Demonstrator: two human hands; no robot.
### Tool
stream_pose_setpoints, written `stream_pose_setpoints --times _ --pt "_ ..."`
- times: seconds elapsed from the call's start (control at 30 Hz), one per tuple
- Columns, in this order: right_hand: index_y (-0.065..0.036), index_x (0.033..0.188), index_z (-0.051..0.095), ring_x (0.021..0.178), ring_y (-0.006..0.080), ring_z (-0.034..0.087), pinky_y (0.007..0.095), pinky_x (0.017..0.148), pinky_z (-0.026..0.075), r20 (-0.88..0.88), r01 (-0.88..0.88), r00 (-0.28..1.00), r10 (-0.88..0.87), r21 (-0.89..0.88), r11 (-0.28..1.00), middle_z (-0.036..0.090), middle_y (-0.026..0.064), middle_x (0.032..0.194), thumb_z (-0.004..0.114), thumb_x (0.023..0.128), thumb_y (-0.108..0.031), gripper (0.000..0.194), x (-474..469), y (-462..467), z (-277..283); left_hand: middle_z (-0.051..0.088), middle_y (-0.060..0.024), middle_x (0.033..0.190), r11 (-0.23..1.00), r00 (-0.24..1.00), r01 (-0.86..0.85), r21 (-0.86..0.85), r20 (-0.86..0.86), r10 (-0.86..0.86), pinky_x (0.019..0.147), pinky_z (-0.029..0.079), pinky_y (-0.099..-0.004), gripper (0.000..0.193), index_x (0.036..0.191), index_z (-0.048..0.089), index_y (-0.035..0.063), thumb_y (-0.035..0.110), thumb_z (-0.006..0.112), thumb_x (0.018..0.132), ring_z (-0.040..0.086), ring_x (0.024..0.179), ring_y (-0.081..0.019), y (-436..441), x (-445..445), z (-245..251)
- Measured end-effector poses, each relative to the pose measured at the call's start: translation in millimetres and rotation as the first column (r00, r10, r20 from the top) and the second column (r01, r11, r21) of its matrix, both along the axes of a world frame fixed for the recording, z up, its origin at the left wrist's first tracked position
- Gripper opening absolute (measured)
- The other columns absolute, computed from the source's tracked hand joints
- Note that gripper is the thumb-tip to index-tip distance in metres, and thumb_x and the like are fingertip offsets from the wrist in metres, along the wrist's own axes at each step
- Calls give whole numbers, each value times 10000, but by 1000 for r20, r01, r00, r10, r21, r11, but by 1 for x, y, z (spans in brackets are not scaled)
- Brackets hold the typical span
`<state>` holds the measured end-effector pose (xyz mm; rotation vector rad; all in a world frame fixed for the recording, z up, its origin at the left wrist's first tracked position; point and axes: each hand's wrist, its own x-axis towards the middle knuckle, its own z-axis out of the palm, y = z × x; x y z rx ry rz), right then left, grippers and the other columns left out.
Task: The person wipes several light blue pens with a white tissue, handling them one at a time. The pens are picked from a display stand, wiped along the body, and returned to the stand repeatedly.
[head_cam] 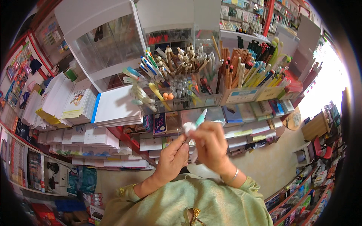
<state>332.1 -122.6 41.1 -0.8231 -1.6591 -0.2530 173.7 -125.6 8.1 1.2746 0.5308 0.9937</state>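
Note:
My left hand (172, 159) pinches a slim, pen-like shaft between thumb and fingers. A crumpled-looking or puffy white piece (189, 127) sits at its upper end; whether it is tissue or a pen topper I cannot tell. My right hand (212, 145), slightly blurred, has its fingers curled around a teal-and-white pen (200, 118) whose pale pointed end sticks up and to the right. Both hands meet close together in front of a clear plastic pen holder (181, 104). Packed upright in it are several brown-and-white pens (183, 60) and multicolour click pens (150, 65).
Pencils (233, 67) fill another holder on the right. Stacked white paper pads (118, 104) and booklets (80, 101) lie to the left. Notebooks (234, 113) line the shelf below. A clear-fronted display case (110, 42) stands behind. A red chair (322, 149) is far right.

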Motion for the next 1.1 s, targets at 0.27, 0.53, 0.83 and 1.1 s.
stream_pose_setpoints --times 0.27,0.53,0.83,1.1 --pt "10 1024 627 755 263 569 338 608 491 -5 -44 999 44 -68 997 565 142 907 685 770 115 281 -1 0 2 481 31 724 989 984 -75 128 -149 94 563 415 -208 453 1469 422 10 186 485 1056 451 625 -38 4 -4 -4" --pt "5 984 648 772 284 584 342 617 500 -2 56 998 -56 78 995 577 158 912 689 771 95 235 1 7 3 420 45 683 997 1000 16 74 0 -16 570 431 -229 460 1489 368 -13 174 427 1073 387 580 -43 3 -6 0" --pt "5 988 631 695 248 575 328 587 503 10 40 999 -40 39 998 560 134 878 689 743 121 278 -5 8 -4 383 34 636 994 995 -44 101 92 35 449 287 -215 426 1484 400 54 158 420 1071 326 504 -50 4 0 -2" --pt "8 1010 620 778 241 572 320 649 484 -185 92 975 -123 -169 981 556 141 941 672 822 106 219 19 21 -10 374 33 638 991 975 117 -69 196 -101 459 290 -222 453 1505 342 10 131 397 1072 304 514 -50 4 -5 1"
